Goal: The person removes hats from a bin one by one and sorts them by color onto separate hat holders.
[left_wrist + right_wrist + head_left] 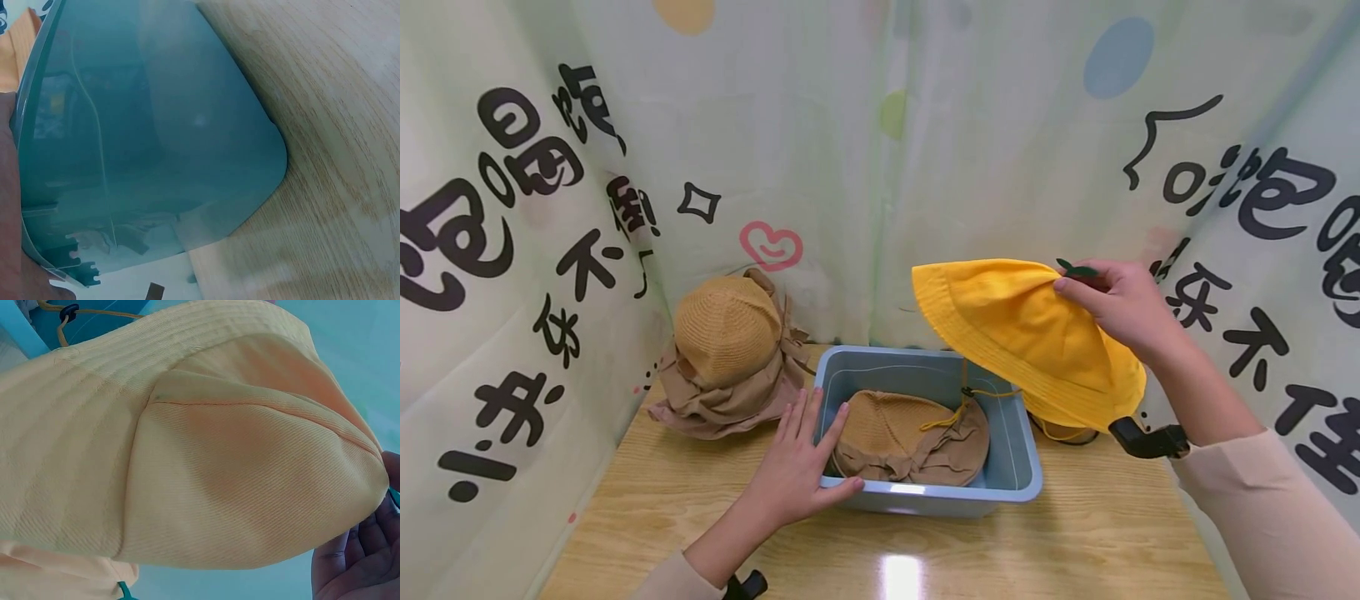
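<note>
My right hand (pixel 1127 304) pinches a yellow bucket hat (pixel 1015 321) by the top of its crown, beside a small green leaf (pixel 1075 269). The hat hangs tilted above the right end of a blue plastic bin (pixel 940 502). Its yellow cord (pixel 942 423), with a dark toggle, dangles into the bin. Inside lies a tan woven hat (pixel 880 421) with a brown fabric brim and bow. With fingers spread, my left hand (pixel 797 475) rests on the bin's left front corner. The left wrist view shows the bin's outer wall (pixel 162 125) close up.
Another tan woven hat (pixel 726 329) with a brown brim sits on the wooden table (pixel 700 500) left of the bin. More yellow fabric (pixel 62 575) with a green tip shows low in the right wrist view. Printed curtains (pixel 850 167) enclose the table's back and sides.
</note>
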The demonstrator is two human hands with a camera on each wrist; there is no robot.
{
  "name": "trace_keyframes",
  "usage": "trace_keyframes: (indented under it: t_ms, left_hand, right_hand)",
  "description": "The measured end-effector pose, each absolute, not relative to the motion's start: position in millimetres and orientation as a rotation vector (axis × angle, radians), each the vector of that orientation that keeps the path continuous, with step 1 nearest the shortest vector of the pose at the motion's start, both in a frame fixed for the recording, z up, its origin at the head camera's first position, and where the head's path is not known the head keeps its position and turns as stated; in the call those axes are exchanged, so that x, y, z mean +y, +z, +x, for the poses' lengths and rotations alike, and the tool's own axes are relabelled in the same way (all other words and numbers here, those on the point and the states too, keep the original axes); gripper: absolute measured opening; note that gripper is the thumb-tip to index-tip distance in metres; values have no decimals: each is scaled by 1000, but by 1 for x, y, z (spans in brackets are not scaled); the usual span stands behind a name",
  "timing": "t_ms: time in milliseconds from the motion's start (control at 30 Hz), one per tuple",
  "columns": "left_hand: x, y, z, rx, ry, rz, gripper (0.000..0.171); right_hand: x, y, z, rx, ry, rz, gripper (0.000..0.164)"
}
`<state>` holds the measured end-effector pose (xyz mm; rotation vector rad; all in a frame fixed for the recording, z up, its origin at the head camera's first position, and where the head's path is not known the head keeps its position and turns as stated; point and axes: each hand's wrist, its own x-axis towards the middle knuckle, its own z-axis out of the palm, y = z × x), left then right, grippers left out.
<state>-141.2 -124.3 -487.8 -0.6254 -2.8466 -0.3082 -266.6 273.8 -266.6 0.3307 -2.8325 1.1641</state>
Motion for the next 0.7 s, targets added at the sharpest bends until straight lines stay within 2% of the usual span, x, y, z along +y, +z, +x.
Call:
trace_keyframes:
  t_ms: [700]
  left_hand:
    - [-124, -487, -141, -2855, -325, -615, 97]
  right_hand:
    - [304, -259, -259, -2787, 1105, 204, 52]
